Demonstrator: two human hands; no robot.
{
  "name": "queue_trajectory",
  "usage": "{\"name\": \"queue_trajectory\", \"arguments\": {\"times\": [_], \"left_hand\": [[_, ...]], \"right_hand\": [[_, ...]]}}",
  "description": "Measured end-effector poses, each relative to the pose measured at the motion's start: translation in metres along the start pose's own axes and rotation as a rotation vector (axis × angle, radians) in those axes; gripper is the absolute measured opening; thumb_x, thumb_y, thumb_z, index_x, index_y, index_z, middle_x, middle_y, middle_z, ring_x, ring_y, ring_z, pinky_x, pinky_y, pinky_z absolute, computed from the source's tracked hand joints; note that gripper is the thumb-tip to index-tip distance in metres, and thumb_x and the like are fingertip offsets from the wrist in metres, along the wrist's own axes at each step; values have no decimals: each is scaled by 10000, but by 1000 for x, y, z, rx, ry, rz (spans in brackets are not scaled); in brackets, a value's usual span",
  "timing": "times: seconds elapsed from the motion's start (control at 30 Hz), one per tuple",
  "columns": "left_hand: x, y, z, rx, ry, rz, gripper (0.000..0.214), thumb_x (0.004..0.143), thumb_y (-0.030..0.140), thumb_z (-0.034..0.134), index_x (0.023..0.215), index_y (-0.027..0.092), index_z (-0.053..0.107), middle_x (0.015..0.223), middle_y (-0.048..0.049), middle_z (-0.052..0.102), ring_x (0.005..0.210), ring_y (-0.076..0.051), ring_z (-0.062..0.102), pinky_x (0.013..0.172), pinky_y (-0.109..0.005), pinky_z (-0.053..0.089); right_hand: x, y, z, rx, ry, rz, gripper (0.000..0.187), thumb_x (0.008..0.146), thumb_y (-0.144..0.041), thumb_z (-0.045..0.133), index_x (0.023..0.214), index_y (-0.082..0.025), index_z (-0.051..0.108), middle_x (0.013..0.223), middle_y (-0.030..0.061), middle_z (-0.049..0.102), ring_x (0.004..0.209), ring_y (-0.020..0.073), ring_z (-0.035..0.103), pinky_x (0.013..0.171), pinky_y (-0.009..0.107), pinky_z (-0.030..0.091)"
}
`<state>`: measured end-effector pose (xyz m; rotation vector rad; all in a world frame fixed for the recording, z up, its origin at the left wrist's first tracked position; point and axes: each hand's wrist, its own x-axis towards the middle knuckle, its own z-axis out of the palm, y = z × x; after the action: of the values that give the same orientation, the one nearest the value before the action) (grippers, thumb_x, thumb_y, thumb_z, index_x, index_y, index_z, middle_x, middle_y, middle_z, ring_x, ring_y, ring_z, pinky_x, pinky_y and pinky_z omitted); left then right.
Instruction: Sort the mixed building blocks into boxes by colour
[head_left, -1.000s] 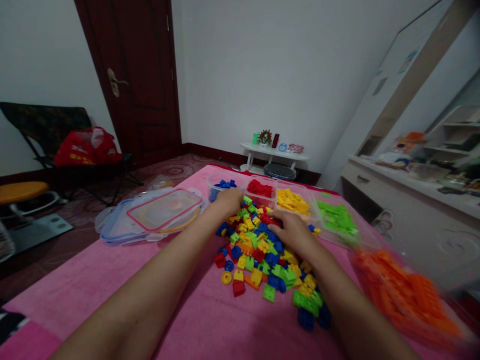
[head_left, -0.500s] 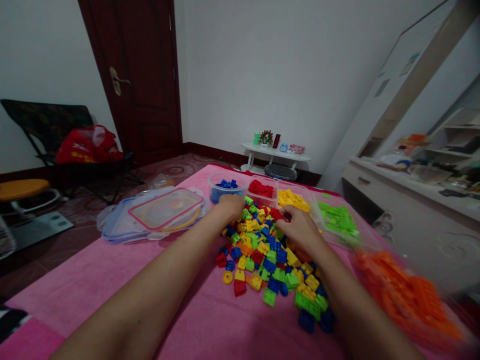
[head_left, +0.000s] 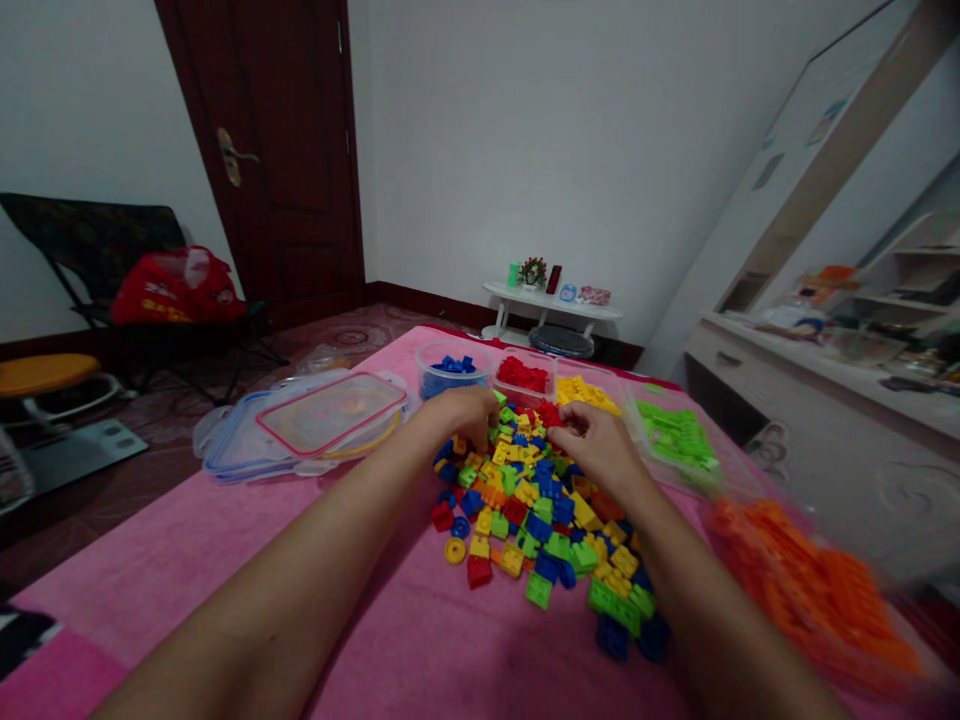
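Observation:
A loose heap of toy building bricks (head_left: 525, 490) in red, blue, yellow, green and orange lies on the pink cloth. At its far left edge my left hand (head_left: 466, 412) reaches down with curled fingers, next to green bricks; whatever is in its fingertips is hidden. My right hand (head_left: 592, 432) is at the heap's far right side, thumb and fingers pinched together. Red bricks (head_left: 549, 412) sit right by those fingertips, but I cannot tell whether one is held. Behind the hands stand a round tub of blue bricks (head_left: 454, 378) and a box of red bricks (head_left: 523, 376).
Yellow bricks (head_left: 587, 394) fill a box beside the red one. Farther right are boxes of green bricks (head_left: 679, 435) and orange bricks (head_left: 817, 590). Stacked clear lids (head_left: 330, 415) lie at the left. A white drawer cabinet (head_left: 817, 420) stands beyond the table's right side.
My left hand has moved slightly right and turned down into the heap. My right hand has shifted a little, its fingertips drawing closer together. The boxes stay in place.

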<state>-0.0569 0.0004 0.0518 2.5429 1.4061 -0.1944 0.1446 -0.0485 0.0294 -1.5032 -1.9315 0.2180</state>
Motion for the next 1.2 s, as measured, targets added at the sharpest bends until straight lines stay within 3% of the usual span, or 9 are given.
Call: {"name": "queue_trajectory", "arguments": {"times": [0.1,0.27,0.37,0.57,0.67,0.8,0.97,1.2], "left_hand": [[-1,2,1,38,53,-36,481,583,262,702,1060,201,686,1013,-84,697,842,-223,632,670,-245,461],[-2,10,2,59,-50,-52,473,560,218,706,1032,189,692,963,-102,701,812,-234,637,660,-260,476],[-2,13,4,73,-37,-73,444,520,218,725,960,159,706,888,-123,700,769,-249,639,644,-278,483],[-2,0,0,-49,30,-41,428,493,195,708,920,163,706,800,-76,698,714,-221,624,616,-251,458],[-5,-6,-7,-263,96,-22,393,558,204,674,950,177,692,704,-25,674,614,-152,591,569,-214,431],[-9,-1,-13,-746,86,29,334,628,169,643,961,141,662,631,-4,629,518,-106,549,516,-204,427],[-6,9,-10,-1190,77,135,216,645,117,651,859,120,672,654,-1,630,557,-84,566,538,-194,455],[6,21,-4,-1714,-26,62,226,760,115,572,972,130,649,760,-37,662,601,-65,600,537,-138,484]], "right_hand": [[0,-2,-1,-5,23,8,131,660,-298,512,696,-185,567,597,-14,532,568,136,490,534,238,328],[1,2,1,1,26,34,149,665,-306,520,725,-180,571,618,-6,546,588,144,510,550,244,343],[1,3,3,-2,11,15,127,671,-301,518,705,-185,556,597,-17,527,570,137,497,538,240,331],[-1,-1,1,-14,-4,7,105,670,-289,520,678,-190,555,572,-24,504,557,133,486,523,236,319],[-2,-2,0,8,6,32,135,661,-293,531,719,-184,586,596,-13,542,567,141,504,530,242,333],[-1,-3,1,103,20,90,208,655,-322,550,784,-171,613,606,-4,574,551,147,517,542,258,361],[0,-10,0,483,12,144,239,633,-381,604,722,-160,595,675,4,586,609,136,519,574,254,407],[-1,-17,-6,655,149,163,310,649,-392,639,845,-153,609,762,29,626,656,143,562,571,248,443]]}}
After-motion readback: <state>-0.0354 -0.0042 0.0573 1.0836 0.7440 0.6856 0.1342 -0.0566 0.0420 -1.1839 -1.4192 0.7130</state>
